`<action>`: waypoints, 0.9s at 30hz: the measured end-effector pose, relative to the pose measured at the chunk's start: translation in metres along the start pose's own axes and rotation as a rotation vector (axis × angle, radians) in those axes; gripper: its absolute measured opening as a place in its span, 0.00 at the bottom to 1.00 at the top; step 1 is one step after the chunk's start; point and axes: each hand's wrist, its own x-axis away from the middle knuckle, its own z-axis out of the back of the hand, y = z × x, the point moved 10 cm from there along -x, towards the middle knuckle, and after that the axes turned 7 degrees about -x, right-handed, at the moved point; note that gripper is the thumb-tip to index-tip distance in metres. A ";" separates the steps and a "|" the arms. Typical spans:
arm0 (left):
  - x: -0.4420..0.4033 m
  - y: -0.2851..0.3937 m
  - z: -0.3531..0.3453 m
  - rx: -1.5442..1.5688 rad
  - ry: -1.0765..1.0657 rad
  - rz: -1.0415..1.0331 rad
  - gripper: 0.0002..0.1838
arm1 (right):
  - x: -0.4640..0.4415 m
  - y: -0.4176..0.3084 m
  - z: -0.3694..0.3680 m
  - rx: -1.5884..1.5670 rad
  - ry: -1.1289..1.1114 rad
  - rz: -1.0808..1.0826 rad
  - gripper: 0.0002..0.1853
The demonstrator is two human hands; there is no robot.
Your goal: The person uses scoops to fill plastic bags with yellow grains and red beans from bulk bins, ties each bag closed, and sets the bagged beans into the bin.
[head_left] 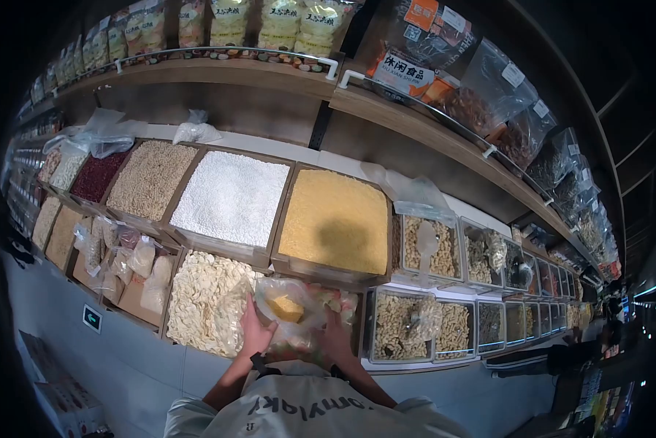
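A transparent plastic bag [310,305] with its mouth open faces me, with a small heap of yellow grain [284,308] inside. My left hand [256,332] grips the bag's left side, thumb toward me. On the opposite side my right hand [334,338] has its fingers closed on the bag's edge. Beneath and behind the bag lie printed, colourful packages [334,298], partly hidden. To the left of my left hand is a bin of pale, flat dried slices [205,301]. Straight above the bag sits a large bin of yellow grain [335,215], with a round shadow on it.
Bins of white grains [229,196], beige grains [151,179] and dark red beans [98,175] stand at left. Bagged goods [134,266] fill a lower bin. Transparent boxes of peanuts [397,327] run rightward. A wooden shelf [269,79] with packages overhangs the bins. Another person's legs [540,363] show at right.
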 end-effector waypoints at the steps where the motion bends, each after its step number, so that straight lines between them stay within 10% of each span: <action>1: -0.005 -0.008 -0.007 0.180 -0.022 0.035 0.54 | 0.001 -0.003 0.000 -0.024 -0.021 -0.105 0.41; 10: -0.007 -0.013 -0.034 0.516 -0.279 0.187 0.07 | -0.005 0.059 -0.045 0.192 -0.229 0.059 0.23; 22: -0.009 0.008 -0.003 0.310 0.098 -0.106 0.21 | -0.001 0.080 -0.041 0.059 -0.229 -0.146 0.29; 25: -0.003 -0.023 -0.035 0.308 -0.423 0.235 0.19 | 0.003 0.085 -0.057 -0.012 -0.171 -0.070 0.22; 27: -0.001 -0.023 -0.035 0.240 -0.380 0.109 0.15 | 0.000 0.064 -0.053 0.014 -0.134 0.019 0.17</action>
